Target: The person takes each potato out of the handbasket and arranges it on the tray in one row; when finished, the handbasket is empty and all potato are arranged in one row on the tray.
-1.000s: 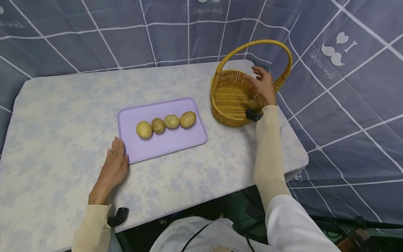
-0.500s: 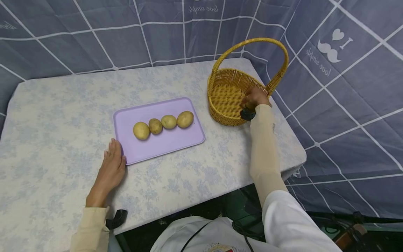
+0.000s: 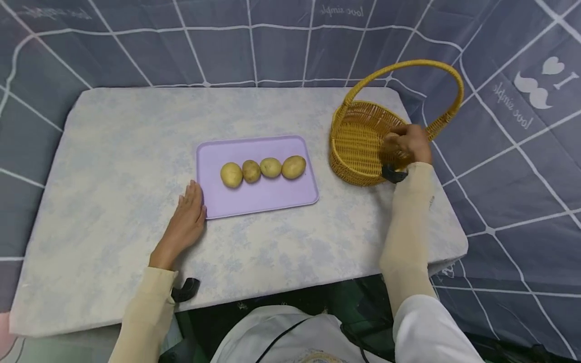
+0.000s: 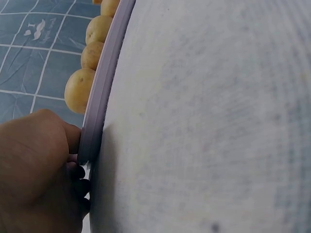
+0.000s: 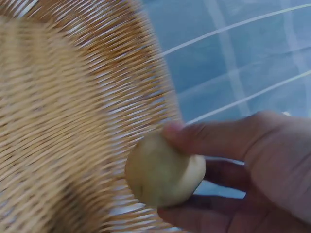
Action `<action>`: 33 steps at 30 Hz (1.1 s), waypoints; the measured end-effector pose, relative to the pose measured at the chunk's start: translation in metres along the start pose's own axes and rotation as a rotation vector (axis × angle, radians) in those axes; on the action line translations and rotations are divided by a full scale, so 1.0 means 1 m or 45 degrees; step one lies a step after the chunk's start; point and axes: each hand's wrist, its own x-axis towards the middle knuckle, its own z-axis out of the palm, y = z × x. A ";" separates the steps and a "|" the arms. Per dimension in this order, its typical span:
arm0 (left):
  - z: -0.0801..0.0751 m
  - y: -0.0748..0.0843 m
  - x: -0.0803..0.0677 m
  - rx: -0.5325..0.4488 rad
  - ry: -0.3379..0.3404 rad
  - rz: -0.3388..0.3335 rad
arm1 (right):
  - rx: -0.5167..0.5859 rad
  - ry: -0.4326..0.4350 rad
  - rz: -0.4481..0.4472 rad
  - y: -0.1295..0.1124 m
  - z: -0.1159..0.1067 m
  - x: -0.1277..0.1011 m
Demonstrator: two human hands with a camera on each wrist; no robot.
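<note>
My right hand (image 3: 412, 142) grips a potato (image 5: 163, 170) between thumb and fingers, at the right side of the wicker basket (image 3: 356, 176). In the right wrist view the potato shows in front of the woven basket wall. My left hand (image 3: 185, 222) lies with fingers straight along the left edge of the lilac tray (image 3: 263, 199); in the left wrist view its thumb touches the tray's end. On the tray several potatoes sit in a row, from a round one (image 3: 231, 175) at the left to a larger oval one (image 3: 294, 167) at the right.
The basket's tall arched handle (image 3: 422, 63) rises above its rim. A pale patterned cloth covers the table (image 3: 122, 151). Grey checked curtains (image 3: 281, 55) hang behind and to the right. Each wrist wears a black camera mount (image 3: 186, 291).
My right hand has come down into the basket, taken hold of the potato and lifted it somewhat. The left hand stays at the tray's edge. The head view has shifted.
</note>
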 end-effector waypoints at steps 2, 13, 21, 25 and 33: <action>0.004 0.006 0.009 0.004 -0.008 0.018 | 0.040 0.108 -0.017 -0.002 -0.020 -0.012; 0.010 0.019 0.030 0.013 -0.047 0.029 | 0.423 0.211 -0.401 -0.088 -0.049 -0.067; 0.013 0.022 0.030 -0.006 -0.076 0.015 | 0.403 -0.268 -0.937 -0.198 0.091 -0.061; 0.017 0.026 0.029 -0.024 -0.082 0.019 | 0.187 -0.487 -1.047 -0.221 0.164 -0.057; 0.024 0.033 0.026 -0.017 -0.093 0.022 | -0.231 -0.610 -1.001 -0.221 0.224 -0.058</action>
